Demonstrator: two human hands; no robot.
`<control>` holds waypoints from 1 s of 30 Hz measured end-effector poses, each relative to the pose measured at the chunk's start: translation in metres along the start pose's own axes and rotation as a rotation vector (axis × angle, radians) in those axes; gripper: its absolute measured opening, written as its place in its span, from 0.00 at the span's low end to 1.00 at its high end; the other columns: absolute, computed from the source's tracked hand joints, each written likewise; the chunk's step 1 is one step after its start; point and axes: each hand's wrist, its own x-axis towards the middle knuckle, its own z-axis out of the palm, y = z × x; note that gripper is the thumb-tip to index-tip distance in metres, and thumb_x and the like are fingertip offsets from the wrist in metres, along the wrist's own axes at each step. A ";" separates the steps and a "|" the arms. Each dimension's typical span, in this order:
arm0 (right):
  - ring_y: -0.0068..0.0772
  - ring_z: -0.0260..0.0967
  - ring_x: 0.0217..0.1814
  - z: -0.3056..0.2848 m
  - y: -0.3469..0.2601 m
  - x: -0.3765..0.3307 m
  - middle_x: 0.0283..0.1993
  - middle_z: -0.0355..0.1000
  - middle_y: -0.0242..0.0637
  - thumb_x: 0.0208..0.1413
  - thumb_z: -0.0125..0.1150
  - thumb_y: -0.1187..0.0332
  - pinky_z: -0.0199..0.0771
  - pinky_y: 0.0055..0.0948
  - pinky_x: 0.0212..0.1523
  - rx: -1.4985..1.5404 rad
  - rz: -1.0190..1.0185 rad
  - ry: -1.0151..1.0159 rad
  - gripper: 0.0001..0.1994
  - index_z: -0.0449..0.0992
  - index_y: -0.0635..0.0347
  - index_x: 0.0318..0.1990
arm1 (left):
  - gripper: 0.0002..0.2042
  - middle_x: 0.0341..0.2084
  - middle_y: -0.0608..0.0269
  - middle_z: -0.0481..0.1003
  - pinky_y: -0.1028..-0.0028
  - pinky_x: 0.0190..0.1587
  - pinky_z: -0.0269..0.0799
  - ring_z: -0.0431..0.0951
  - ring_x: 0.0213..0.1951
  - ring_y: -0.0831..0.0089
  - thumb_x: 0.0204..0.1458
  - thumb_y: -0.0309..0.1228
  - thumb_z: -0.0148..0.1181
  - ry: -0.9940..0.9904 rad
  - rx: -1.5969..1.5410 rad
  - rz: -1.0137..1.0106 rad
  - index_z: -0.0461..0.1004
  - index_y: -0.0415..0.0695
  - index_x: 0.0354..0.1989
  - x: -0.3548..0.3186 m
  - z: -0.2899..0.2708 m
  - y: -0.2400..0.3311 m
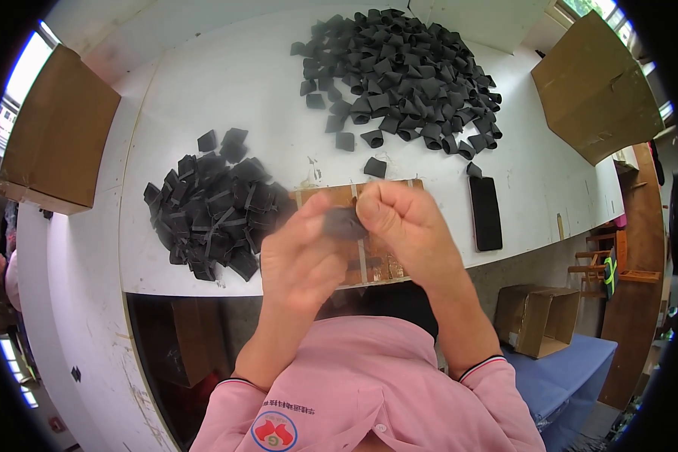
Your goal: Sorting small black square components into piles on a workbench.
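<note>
Pink shirt (377, 377) filling the foreground, a worker bends over a white table (218, 83) with both hands raised in front of the chest. Thumb and curled forefinger of the right hand (407, 226) pinch one end of a small dark piece (344, 224); the left hand (301, 256) is at the other end, its fingers bent (motion blurs them, so whether they grip cannot be told). Dark piece and hands appear over a brown board (377, 267) crossed with pale strips at the table's near edge.

To the left lies a heap of flat-looking dark pieces (211, 215); farther back, a larger heap of curled, tube-like pieces (399, 83) spreads across the table. One loose piece (375, 167) sits just beyond the board, and a black phone (486, 214) lies to the right.

By appearances, the step in hand is shaping or turning a single piece between the fingers. Continuing that would seem to call for a firm right pinch and a light, exact touch from the left fingertips.
</note>
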 end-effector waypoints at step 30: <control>0.34 0.62 0.24 0.005 0.018 -0.001 0.24 0.63 0.36 0.36 0.61 0.79 0.63 0.29 0.22 -0.787 -0.773 0.329 0.08 0.70 0.64 0.27 | 0.03 0.31 0.59 0.69 0.73 0.44 0.63 0.67 0.36 0.71 0.51 0.25 0.50 0.097 0.887 0.628 0.68 0.38 0.32 0.005 -0.006 -0.010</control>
